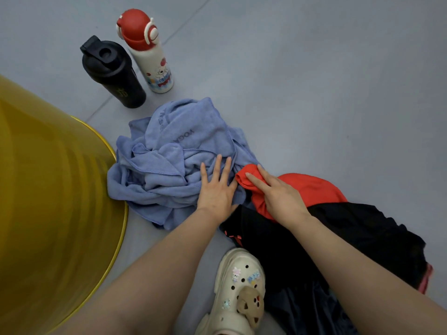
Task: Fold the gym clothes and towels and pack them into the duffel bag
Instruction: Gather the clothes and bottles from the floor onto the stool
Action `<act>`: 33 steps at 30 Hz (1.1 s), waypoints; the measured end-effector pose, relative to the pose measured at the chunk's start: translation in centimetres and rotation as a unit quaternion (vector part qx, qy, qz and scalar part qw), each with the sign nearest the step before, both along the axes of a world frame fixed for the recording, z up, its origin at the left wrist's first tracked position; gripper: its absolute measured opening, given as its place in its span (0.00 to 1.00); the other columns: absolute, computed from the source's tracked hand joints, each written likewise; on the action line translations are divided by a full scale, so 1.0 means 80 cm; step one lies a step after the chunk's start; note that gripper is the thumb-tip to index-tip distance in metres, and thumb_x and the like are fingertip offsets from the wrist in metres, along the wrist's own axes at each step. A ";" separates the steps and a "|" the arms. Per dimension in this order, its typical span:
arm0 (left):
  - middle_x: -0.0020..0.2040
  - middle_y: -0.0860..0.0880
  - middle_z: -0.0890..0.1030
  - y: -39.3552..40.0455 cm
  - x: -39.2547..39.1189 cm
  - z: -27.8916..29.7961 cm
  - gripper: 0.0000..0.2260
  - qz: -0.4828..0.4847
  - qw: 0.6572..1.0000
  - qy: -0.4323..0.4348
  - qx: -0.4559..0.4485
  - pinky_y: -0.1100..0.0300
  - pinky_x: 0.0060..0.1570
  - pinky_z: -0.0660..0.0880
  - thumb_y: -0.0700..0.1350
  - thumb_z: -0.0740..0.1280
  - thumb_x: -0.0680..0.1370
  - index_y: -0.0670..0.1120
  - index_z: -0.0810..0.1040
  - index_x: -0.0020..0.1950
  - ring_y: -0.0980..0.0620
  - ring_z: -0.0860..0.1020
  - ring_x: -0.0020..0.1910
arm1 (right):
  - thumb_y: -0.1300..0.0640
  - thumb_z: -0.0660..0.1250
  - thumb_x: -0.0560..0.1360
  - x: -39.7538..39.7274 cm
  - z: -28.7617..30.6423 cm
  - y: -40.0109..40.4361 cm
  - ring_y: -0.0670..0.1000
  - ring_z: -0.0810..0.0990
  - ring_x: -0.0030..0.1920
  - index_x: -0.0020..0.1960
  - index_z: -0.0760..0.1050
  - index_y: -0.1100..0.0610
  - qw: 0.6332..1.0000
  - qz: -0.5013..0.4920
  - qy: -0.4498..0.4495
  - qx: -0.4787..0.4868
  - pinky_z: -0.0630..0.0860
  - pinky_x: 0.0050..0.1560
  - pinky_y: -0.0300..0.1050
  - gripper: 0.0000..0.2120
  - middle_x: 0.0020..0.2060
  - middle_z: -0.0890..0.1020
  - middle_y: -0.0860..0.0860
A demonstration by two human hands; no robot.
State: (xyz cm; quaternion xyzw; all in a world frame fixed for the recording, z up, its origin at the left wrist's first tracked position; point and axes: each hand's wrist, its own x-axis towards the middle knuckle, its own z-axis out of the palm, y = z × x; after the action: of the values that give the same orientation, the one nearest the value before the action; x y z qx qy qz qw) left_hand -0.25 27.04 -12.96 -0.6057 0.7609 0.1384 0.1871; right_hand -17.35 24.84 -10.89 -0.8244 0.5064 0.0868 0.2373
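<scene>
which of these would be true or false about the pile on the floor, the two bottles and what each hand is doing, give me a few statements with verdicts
1. The left hand lies flat with straight fingers on the crumpled blue towel. True.
2. The right hand holds the black bottle. False: it rests on the red garment; the black bottle stands untouched on the floor.
3. The white bottle with the red lid stands upright beside the black bottle. True.
4. The blue towel is neatly folded. False: it lies bunched and creased.
5. The black garment lies on top of the blue towel. False: it lies to the right, under the right forearm.
</scene>
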 end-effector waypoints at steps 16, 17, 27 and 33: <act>0.77 0.48 0.59 -0.035 0.074 0.037 0.18 0.095 0.982 0.152 -0.059 0.49 0.74 0.44 0.43 0.59 0.80 0.41 0.67 0.70 0.51 0.52 0.77 | 0.69 0.75 0.53 -0.026 -0.026 0.031 0.66 0.80 0.56 0.67 0.75 0.53 0.983 0.099 0.144 -0.053 0.76 0.54 0.63 0.42 0.65 0.77 0.54; 0.76 0.48 0.61 -0.034 0.081 0.038 0.18 0.103 0.978 0.157 -0.087 0.48 0.74 0.44 0.43 0.60 0.79 0.41 0.68 0.69 0.50 0.53 0.77 | 0.69 0.74 0.55 -0.031 -0.028 0.031 0.66 0.80 0.55 0.65 0.76 0.54 0.982 0.091 0.155 -0.066 0.76 0.53 0.64 0.39 0.64 0.78 0.54; 0.77 0.48 0.34 -0.028 0.108 0.027 0.39 0.208 0.978 0.003 -0.015 0.31 0.69 0.46 0.68 0.52 0.76 0.54 0.34 0.77 0.40 0.35 0.75 | 0.63 0.79 0.53 -0.040 -0.041 0.022 0.64 0.79 0.58 0.66 0.76 0.56 0.977 0.021 0.201 -0.062 0.71 0.58 0.67 0.41 0.63 0.79 0.55; 0.78 0.48 0.36 -0.024 0.103 0.023 0.37 0.183 0.983 -0.014 -0.004 0.32 0.70 0.48 0.68 0.49 0.77 0.53 0.35 0.77 0.39 0.36 0.75 | 0.60 0.79 0.59 -0.031 -0.042 0.014 0.64 0.79 0.59 0.66 0.75 0.58 0.986 -0.011 0.148 -0.078 0.71 0.58 0.67 0.35 0.62 0.79 0.56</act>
State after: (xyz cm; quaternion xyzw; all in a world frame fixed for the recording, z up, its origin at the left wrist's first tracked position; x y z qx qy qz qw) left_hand 7.96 25.11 -11.15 -0.7374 0.6350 0.1587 0.1666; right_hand -19.86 25.96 -14.27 -0.8127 0.5505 0.1650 0.0958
